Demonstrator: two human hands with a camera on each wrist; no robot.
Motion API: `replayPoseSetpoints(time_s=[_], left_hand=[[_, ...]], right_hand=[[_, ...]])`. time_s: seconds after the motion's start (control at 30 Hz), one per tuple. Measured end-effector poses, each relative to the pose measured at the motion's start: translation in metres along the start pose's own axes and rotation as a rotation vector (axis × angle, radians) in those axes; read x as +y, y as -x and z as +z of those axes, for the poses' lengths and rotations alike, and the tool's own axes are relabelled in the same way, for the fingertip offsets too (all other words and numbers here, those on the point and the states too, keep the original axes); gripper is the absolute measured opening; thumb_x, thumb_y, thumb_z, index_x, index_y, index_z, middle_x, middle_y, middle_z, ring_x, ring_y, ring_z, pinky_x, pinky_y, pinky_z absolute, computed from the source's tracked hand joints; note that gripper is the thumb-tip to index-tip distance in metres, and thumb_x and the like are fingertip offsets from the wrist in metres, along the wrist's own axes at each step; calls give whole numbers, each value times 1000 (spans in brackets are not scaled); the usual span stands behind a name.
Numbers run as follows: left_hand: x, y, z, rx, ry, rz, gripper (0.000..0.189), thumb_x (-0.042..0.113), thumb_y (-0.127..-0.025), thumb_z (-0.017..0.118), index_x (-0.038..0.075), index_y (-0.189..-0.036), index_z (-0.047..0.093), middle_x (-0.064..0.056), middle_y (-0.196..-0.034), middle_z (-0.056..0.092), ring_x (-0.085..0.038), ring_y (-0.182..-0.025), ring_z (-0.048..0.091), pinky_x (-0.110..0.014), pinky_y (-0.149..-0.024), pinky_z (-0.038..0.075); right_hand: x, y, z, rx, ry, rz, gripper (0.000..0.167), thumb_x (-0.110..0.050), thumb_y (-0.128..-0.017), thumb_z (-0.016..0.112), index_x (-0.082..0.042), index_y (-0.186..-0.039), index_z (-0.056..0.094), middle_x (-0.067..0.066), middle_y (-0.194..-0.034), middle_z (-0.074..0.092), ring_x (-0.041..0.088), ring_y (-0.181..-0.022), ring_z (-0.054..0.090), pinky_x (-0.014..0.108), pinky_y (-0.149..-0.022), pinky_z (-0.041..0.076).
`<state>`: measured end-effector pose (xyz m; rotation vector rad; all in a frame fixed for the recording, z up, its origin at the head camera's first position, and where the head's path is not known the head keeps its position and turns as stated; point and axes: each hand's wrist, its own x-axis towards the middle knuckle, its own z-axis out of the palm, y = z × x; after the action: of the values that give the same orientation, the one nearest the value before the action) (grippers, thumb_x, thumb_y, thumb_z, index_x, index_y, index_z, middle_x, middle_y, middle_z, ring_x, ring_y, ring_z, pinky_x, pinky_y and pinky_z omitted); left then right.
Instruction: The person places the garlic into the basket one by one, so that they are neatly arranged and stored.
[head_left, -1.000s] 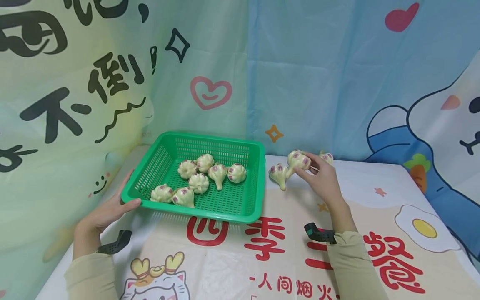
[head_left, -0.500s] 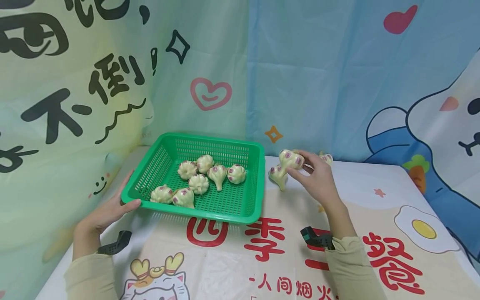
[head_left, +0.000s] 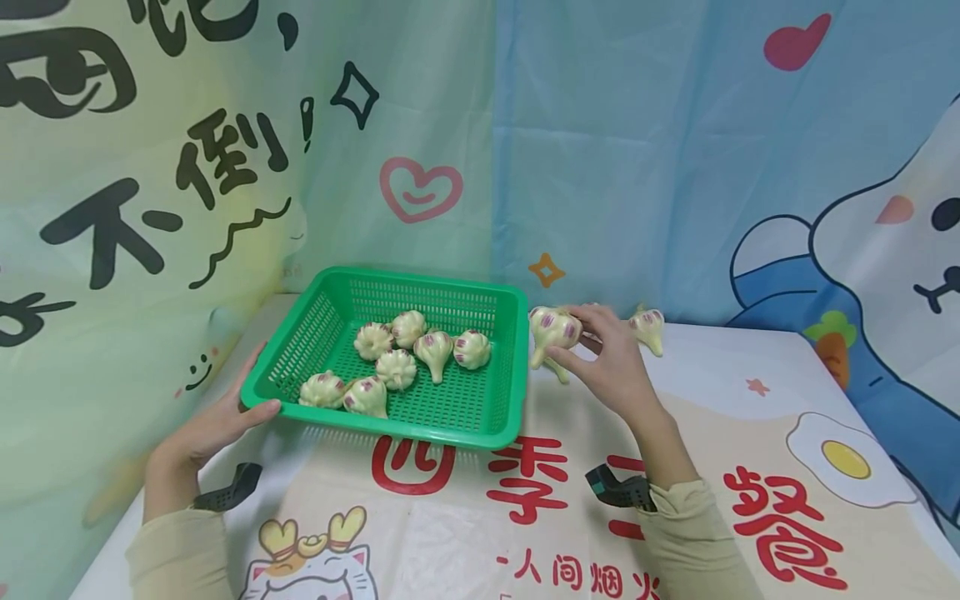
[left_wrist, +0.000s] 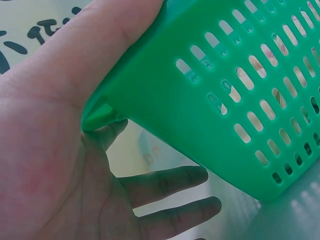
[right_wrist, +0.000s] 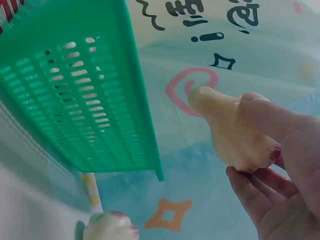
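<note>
My right hand (head_left: pixel 611 362) pinches a garlic bulb (head_left: pixel 555 328) between thumb and fingers, just beyond the right rim of a green plastic basket (head_left: pixel 517 367). In the right wrist view that garlic bulb (right_wrist: pixel 235 130) has its stem toward the basket. Another bulb (right_wrist: pixel 111 227) lies below it on the table, mostly covered by the hand in the head view. My left hand (head_left: pixel 217 421) holds the basket's front left corner, thumb over the rim. Seen from the left wrist, the lower fingers (left_wrist: pixel 170 182) stretch out straight beneath the rim. Several garlic bulbs (head_left: pixel 433 353) lie inside the basket.
One more garlic bulb (head_left: pixel 648 328) sits at the table's back edge, right of the right hand. A printed cloth (head_left: pixel 450 533) covers the table. Patterned curtains (head_left: pixel 600 150) rise directly behind and to the left.
My right hand has moved left with the garlic bulb, bringing it close to the basket's right rim. The bulb at the back edge shows more fully. The left hand and basket stay put.
</note>
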<state>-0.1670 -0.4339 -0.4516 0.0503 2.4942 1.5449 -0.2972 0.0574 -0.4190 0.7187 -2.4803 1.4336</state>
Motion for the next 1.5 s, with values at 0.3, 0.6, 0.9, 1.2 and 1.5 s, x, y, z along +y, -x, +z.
replayPoseSetpoints(time_s=[0.3, 0.6, 0.9, 1.2, 1.5], left_hand=[[1, 0, 2, 1, 9, 9, 89, 27, -95, 53, 44, -147, -17, -17, -156, -16, -45, -138, -4, -74, -100, 8], [-2, -3, 1, -1, -2, -6, 88, 28, -96, 53, 48, -145, -17, -18, -156, -15, -45, -139, -3, -74, -100, 9], [-1, -3, 2, 4, -17, -9, 88, 29, -95, 53, 47, -146, -17, -17, -156, -17, -46, -139, -5, -75, -100, 9], [-2, -3, 0, 2, -4, 0, 88, 29, -96, 53, 47, -146, -17, -15, -156, -19, -45, -139, -7, -75, -100, 8], [-3, -1, 1, 7, -4, -12, 87, 31, -95, 53, 50, -145, -16, -17, -156, -16, -45, -139, -5, -74, -100, 10]], right_hand=[[-3, 1, 11, -37, -10, -30, 56, -23, -79, 78, -9, -128, 56, 6, -116, 56, 21, -111, 59, 34, -91, 49], [-8, 3, 16, -67, -9, 4, 57, -28, -79, 77, -12, -129, 56, 4, -120, 57, 21, -114, 56, 42, -92, 49], [-10, 4, 22, -82, -3, -11, 59, -27, -79, 77, -12, -132, 56, 4, -129, 58, 19, -118, 56, 35, -91, 49], [-13, 4, 35, -133, -34, 29, 60, -29, -79, 77, -11, -132, 55, 9, -130, 59, 23, -115, 61, 33, -90, 50], [-26, -13, 49, -243, 81, 55, 54, -31, -79, 77, -12, -127, 58, 5, -125, 61, 23, -113, 61, 37, -89, 51]])
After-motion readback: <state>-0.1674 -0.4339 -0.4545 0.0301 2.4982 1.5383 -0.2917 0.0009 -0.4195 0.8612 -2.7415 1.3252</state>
